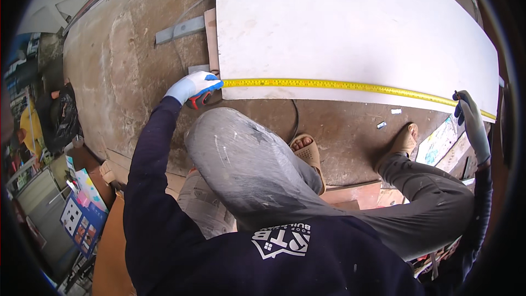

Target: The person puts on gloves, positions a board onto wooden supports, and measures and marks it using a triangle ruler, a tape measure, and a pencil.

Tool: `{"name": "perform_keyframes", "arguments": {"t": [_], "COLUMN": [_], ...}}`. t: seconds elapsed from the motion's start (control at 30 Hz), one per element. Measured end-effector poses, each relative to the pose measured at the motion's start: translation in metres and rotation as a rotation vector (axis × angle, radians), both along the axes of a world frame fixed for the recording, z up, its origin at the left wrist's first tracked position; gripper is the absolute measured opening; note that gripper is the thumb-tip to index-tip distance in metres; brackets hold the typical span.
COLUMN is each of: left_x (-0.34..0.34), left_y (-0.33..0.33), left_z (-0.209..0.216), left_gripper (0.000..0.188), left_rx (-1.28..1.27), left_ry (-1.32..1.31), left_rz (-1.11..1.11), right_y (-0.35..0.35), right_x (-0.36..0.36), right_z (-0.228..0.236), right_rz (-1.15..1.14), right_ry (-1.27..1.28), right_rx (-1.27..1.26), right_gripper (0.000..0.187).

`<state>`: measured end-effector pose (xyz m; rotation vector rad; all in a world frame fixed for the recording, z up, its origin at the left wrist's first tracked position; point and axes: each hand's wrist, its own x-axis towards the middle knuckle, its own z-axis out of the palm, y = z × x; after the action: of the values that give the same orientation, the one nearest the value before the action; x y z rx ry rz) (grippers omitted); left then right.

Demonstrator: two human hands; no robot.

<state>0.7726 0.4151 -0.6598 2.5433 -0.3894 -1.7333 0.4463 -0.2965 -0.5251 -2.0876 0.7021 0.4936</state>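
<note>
A large white board (350,27) lies before me, with a yellow tape measure (307,83) stretched along its near edge. At the board's left corner, my left hand (193,86), in a white glove with blue fingers, is closed on the tape measure's end; a red and dark part shows under the palm. Over toward the right edge, my right hand (474,129), also gloved, has its fingers curled on the tape blade. The blade runs on past those fingers to the board's right edge. Whether a small dark thing is also in these fingers is unclear.
A grey metal strip (181,29) and a brown strip (211,38) lie beside the board's left edge. A dark cable (296,118) runs out from under it. My sandalled foot (309,159) is near the board. Papers and a black bag (67,118) stand at left.
</note>
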Motion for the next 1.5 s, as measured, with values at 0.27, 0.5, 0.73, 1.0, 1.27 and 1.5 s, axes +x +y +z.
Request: {"name": "perform_keyframes", "arguments": {"t": [0.27,0.5,0.73,1.0,1.27,1.5], "left_x": [-0.01,-0.02,-0.022,-0.02,-0.018,-0.019], "left_y": [0.003,0.021,0.017,0.012,0.012,-0.003], "left_z": [-0.009,-0.029,-0.026,-0.029,-0.038,-0.031], "left_gripper": [0.058,0.055,0.054,0.053,0.053,0.056], "left_rx": [0.1,0.026,0.048,0.075,0.088,0.111], "left_ry": [-0.003,0.023,0.035,0.044,0.114,0.092], "left_rz": [0.039,0.1,0.119,0.102,0.176,0.168], "right_y": [0.0,0.007,0.04,0.125,0.166,0.145], "right_x": [0.01,0.018,0.042,0.033,0.03,0.036], "right_z": [-0.001,-0.003,0.028,0.085,0.089,0.089], "right_rz": [0.031,0.026,0.215,0.362,0.426,0.498], "right_ry": [0.052,0.065,0.15,-0.065,-0.105,-0.242], "right_rx": [-0.021,-0.035,-0.207,-0.45,-0.069,-0.132], "right_gripper": [0.025,0.025,0.03,0.044,0.021,0.031]}}
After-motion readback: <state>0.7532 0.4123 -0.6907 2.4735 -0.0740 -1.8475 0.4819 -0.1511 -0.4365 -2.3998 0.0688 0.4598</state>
